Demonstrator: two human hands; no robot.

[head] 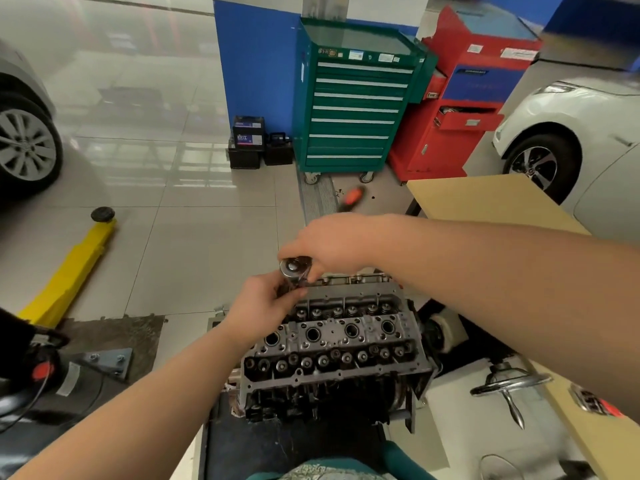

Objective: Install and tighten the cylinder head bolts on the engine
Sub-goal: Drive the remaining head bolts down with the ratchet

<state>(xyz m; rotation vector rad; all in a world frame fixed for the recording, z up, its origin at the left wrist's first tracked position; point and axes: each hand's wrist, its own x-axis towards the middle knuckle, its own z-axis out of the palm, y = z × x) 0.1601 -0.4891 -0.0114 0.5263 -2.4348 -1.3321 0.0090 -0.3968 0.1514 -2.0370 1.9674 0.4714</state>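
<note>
Head view, the only one, looks down on one engine (332, 355) sitting on a stand, its cylinder head (329, 337) facing up with four large round wells in a row down the middle. Two bare hands meet above the far left corner of the head. The right hand (329, 247) curls its fingers round the handle of a chrome ratchet (294, 266), right behind its round head. The left hand (266, 299) pinches the shaft hanging below the ratchet head; whether that part is a socket, an extension or a bolt cannot be told.

Two cars stand at the edges: a silver car (20, 140) on the left and a white car (571, 133) on the right. Against a blue pillar (256, 64) stand two tool cabinets, a green cabinet (353, 98) showing seven drawer handles and a red cabinet (460, 109) with one drawer pulled open. Their stickers are too small to read. Beside the green one are black car batteries (258, 143), at least three; the top label carries blue characters, too blurred to read. One yellow lift arm (72, 268) lies on the tiled floor, and one orange-handled tool (351, 199) lies near the cabinet wheels. One chrome handwheel (509, 386) sits right of the engine.
</note>
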